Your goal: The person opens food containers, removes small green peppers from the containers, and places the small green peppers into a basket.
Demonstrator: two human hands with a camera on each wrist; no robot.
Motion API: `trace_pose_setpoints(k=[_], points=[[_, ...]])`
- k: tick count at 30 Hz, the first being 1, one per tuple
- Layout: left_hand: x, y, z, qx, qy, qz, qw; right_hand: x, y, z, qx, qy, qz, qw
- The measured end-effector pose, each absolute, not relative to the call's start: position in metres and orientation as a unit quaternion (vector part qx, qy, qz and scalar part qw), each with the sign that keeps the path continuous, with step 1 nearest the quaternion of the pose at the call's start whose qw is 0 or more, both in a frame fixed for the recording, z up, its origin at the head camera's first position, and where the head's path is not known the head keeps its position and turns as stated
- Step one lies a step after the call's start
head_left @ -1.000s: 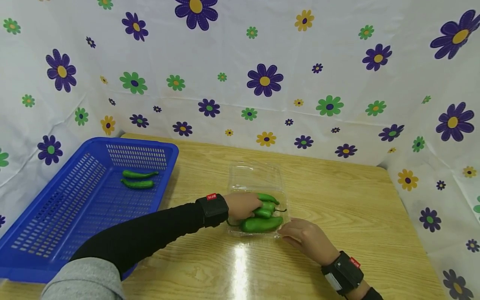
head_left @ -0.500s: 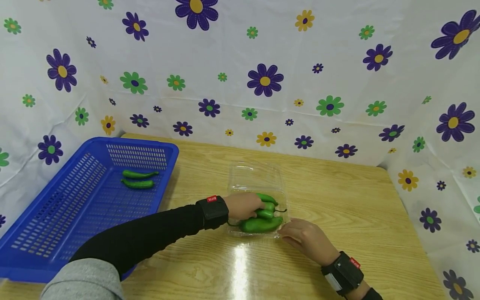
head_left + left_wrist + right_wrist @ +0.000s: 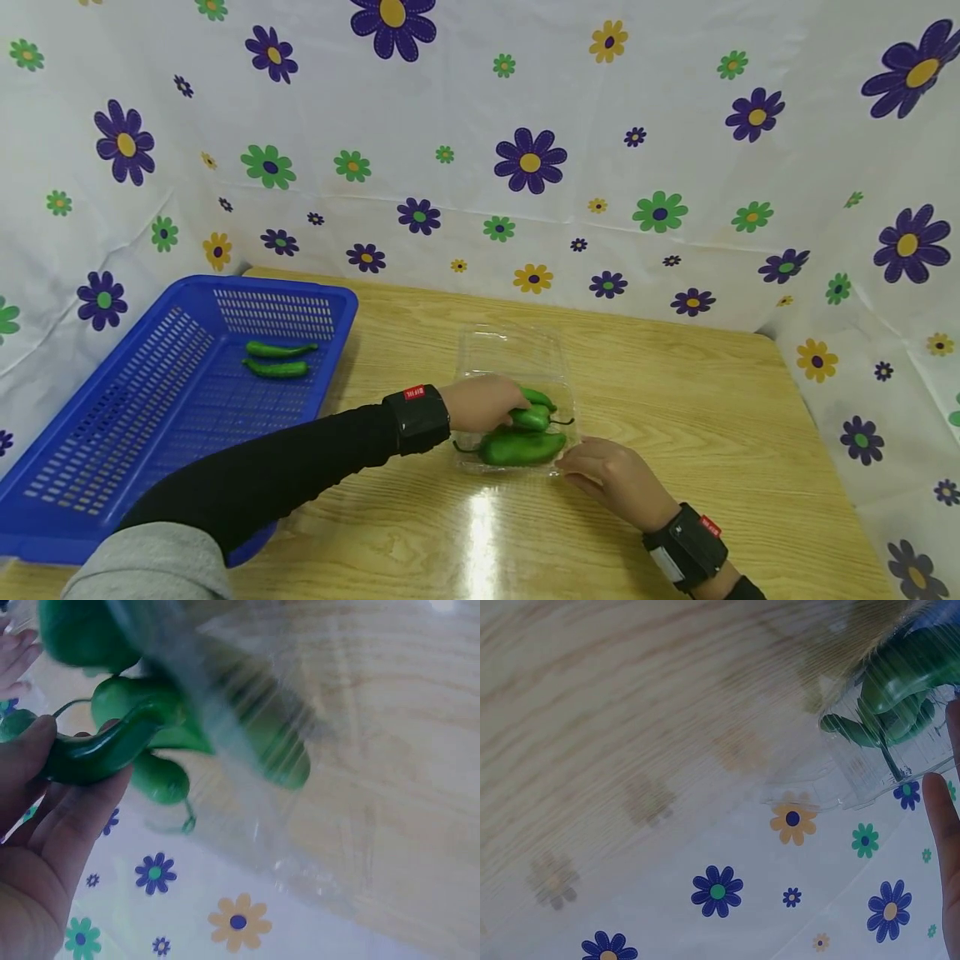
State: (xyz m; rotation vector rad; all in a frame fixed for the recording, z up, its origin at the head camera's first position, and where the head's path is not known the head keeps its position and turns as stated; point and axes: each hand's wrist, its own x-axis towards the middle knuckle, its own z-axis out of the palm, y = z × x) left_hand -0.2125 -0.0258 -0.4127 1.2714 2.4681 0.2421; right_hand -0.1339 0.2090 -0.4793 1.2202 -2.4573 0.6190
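A clear plastic clamshell container (image 3: 510, 340), lid tipped back, holds several green peppers. The largest green pepper (image 3: 523, 448) lies along its near side. My left hand (image 3: 483, 403) is over the container. In the left wrist view its thumb and fingers pinch a curved, glossy green chili pepper (image 3: 97, 754), with other peppers right behind it. My right hand (image 3: 617, 477) grips the container's near right corner. Part of that hand shows at the right edge of the right wrist view, with fingers (image 3: 941, 814) at the clear wall. The fingertips of my left hand are partly hidden in the head view.
To the left stands a blue perforated plastic basket (image 3: 341, 333) with two green chili peppers (image 3: 276, 367) inside. The wooden table (image 3: 675, 392) ends at a white flowered cloth (image 3: 420, 275) at the back and on the right.
My left hand has risen and drawn slightly back to the left, uncovering more of the large near pepper and its stem. My right hand stays at the container's corner.
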Motion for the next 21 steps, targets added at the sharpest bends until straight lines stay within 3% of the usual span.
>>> trace_pose_setpoints(k=[21], points=[[-0.224,-0.096,-0.366,0.414,0.885,0.177,0.12,-0.134,0.21,-0.481,0.434,-0.858,0.215,0.17]])
